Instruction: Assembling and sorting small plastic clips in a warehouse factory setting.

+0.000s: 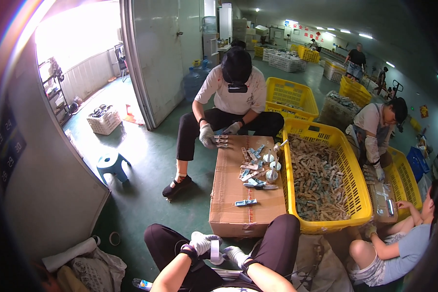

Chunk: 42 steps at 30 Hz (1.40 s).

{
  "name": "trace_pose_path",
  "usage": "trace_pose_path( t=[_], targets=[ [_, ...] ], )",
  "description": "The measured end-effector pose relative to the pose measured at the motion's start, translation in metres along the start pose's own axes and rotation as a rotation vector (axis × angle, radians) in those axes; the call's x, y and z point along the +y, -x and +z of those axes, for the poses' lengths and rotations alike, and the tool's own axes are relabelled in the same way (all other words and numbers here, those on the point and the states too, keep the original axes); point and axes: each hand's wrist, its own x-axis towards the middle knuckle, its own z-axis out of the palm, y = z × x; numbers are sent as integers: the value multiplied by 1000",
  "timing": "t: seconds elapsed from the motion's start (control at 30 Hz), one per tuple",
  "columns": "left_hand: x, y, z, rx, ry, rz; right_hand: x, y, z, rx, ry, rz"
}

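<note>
Both my hands wear white gloves and sit low between my knees, just in front of the cardboard box (pixel 228 194). My left hand (pixel 202 243) and my right hand (pixel 234 254) together hold a small roll of tape (pixel 214 250) between them. On the box top lie several small blue-and-white packets (pixel 250 163), one apart near me (pixel 246 202), and a few round tape rolls (pixel 271 168). Across the box a seated person with gloved hands (pixel 214 136) handles packets.
A large yellow crate (pixel 287 194) full of small packets stands right of the box. Two more people sit at the right beside other yellow crates (pixel 411 194). A blue stool (pixel 111 163) stands at left, and a white roll (pixel 68 254) and bags lie near my left leg.
</note>
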Motion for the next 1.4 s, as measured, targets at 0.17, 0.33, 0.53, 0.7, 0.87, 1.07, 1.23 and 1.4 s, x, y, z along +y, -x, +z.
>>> trace_pose_path(
  t=[0.17, 0.33, 0.53, 0.7, 0.87, 1.07, 1.23, 1.4],
  targets=[
    [-3, -2, -3, 4, 61, 9, -2, 3, 1, -5, 80, -45],
    [-3, -1, 1, 9, 92, -52, -4, 7, 2, -13, 108, -44],
    [-23, -9, -14, 25, 31, 36, 1, -1, 10, -26, 141, -66],
    [-3, -4, 0, 30, 49, -37, 22, -17, -8, -1, -55, -59],
    [11, 12, 5, -34, 63, 3, 9, -7, -2, 21, 2, -33],
    [1, 3, 0, -44, -197, 120, 4, -2, 0, -8, 112, -132],
    [-19, -11, -10, 9, -2, -8, -8, 11, 9, -46, 28, -35],
    [-7, -3, 0, -16, -42, 15, -8, 10, 5, 4, 66, -26]
  ],
)
